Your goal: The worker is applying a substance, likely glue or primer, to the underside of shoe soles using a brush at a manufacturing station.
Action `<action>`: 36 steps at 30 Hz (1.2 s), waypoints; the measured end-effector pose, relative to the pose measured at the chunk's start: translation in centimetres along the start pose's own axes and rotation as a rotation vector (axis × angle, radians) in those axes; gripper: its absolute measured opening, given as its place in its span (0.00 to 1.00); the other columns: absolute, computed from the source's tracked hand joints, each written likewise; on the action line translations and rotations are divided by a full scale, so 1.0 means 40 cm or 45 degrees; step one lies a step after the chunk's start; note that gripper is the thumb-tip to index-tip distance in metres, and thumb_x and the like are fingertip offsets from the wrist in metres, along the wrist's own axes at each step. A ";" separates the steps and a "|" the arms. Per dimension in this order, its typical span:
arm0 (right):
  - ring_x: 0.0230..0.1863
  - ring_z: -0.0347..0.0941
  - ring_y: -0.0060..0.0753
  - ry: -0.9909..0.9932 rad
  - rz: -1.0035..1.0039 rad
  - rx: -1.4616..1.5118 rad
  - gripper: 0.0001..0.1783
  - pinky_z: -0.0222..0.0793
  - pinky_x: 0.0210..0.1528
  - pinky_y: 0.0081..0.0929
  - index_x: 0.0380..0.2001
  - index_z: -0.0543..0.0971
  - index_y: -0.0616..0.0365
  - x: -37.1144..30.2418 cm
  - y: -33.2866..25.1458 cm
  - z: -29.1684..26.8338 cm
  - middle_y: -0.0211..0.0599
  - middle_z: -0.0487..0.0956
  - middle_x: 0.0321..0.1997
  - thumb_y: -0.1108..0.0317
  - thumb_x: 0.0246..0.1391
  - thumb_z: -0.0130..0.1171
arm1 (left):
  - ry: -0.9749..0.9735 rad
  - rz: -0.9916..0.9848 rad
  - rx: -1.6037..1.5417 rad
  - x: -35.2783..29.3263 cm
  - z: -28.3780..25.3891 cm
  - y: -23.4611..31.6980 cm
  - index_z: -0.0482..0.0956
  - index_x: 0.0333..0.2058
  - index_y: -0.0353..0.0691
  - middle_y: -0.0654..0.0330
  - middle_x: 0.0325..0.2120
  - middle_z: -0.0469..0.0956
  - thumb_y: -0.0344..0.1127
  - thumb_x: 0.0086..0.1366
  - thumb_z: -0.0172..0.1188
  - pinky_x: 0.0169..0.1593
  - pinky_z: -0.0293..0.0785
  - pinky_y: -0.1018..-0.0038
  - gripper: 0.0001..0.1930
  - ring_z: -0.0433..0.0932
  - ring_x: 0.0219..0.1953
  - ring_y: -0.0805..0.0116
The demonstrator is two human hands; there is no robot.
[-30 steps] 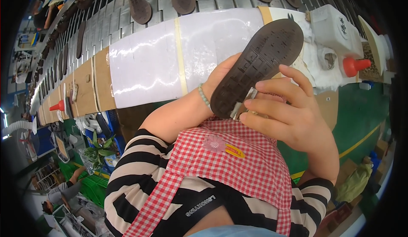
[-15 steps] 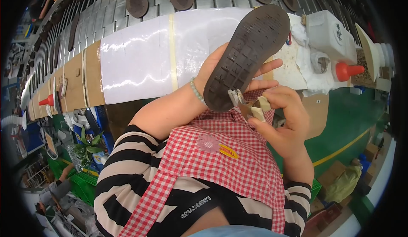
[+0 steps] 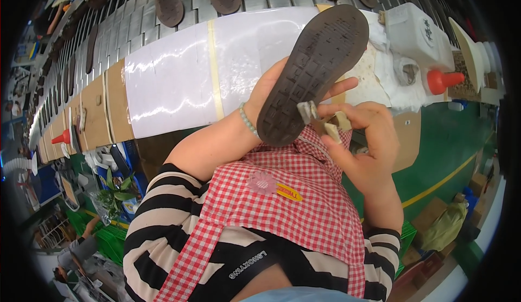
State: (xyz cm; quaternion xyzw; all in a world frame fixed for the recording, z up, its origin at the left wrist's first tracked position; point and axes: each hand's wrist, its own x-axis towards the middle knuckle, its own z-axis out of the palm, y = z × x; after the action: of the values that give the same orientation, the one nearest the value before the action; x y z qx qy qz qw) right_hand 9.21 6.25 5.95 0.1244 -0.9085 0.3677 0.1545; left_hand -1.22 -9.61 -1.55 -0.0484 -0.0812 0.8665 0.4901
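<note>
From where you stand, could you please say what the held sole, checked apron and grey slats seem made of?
Sole: probably matte brown rubber, from its moulded tread, though foam is possible. Apron: apparently matte woven cloth, by its soft folds; fibre unclear. Slats: likely metal, by their grey, shiny faces.

1. Before you, a glossy white-topped workbench [image 3: 168, 82] gleams, brown corrugated-looking cardboard [image 3: 120, 117] at its left end.
2. Beyond it runs a grey slatted metal conveyor [image 3: 138, 33].
3. To your right, a straight yellow line [image 3: 439, 181] crosses the green floor [image 3: 429, 150].
</note>
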 end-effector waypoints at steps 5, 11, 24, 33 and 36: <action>0.40 0.75 0.38 -0.001 0.010 0.002 0.22 0.68 0.45 0.36 0.37 0.81 0.56 0.004 -0.002 -0.003 0.30 0.83 0.37 0.71 0.34 0.76 | -0.016 -0.050 -0.055 -0.001 0.001 -0.001 0.61 0.67 0.35 0.45 0.65 0.64 0.44 0.77 0.38 0.55 0.81 0.47 0.26 0.56 0.71 0.42; 0.39 0.75 0.40 0.162 0.065 -0.061 0.22 0.68 0.43 0.35 0.37 0.81 0.57 0.002 0.021 -0.008 0.32 0.80 0.33 0.70 0.34 0.77 | -0.178 -0.143 -0.054 -0.004 -0.030 0.000 0.62 0.67 0.36 0.43 0.64 0.65 0.49 0.78 0.36 0.63 0.73 0.50 0.28 0.59 0.70 0.47; 0.37 0.75 0.38 0.250 0.084 -0.136 0.21 0.68 0.44 0.34 0.38 0.81 0.59 0.026 0.054 -0.044 0.33 0.79 0.33 0.72 0.37 0.75 | -0.011 -0.068 0.211 -0.013 -0.007 -0.024 0.62 0.67 0.34 0.44 0.65 0.66 0.48 0.78 0.34 0.69 0.61 0.43 0.29 0.64 0.67 0.45; 0.37 0.74 0.37 0.344 0.192 -0.262 0.21 0.69 0.43 0.32 0.39 0.80 0.61 0.036 0.089 -0.083 0.34 0.78 0.33 0.74 0.37 0.74 | 0.092 -0.082 0.244 -0.019 0.002 -0.025 0.59 0.69 0.35 0.46 0.66 0.64 0.47 0.78 0.34 0.67 0.56 0.32 0.29 0.56 0.71 0.39; 0.37 0.74 0.37 0.374 0.211 -0.158 0.22 0.69 0.43 0.32 0.40 0.80 0.60 0.040 0.094 -0.096 0.34 0.78 0.33 0.74 0.37 0.74 | 0.081 -0.123 0.231 -0.018 0.003 -0.021 0.58 0.69 0.35 0.45 0.67 0.63 0.48 0.78 0.35 0.64 0.59 0.29 0.29 0.55 0.70 0.34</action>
State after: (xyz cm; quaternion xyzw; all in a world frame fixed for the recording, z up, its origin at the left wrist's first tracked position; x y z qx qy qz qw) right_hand 7.21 11.41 6.81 -0.0156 -0.9043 0.3366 0.2623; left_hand -0.17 -9.84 -1.28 -0.0273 0.0111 0.8437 0.5360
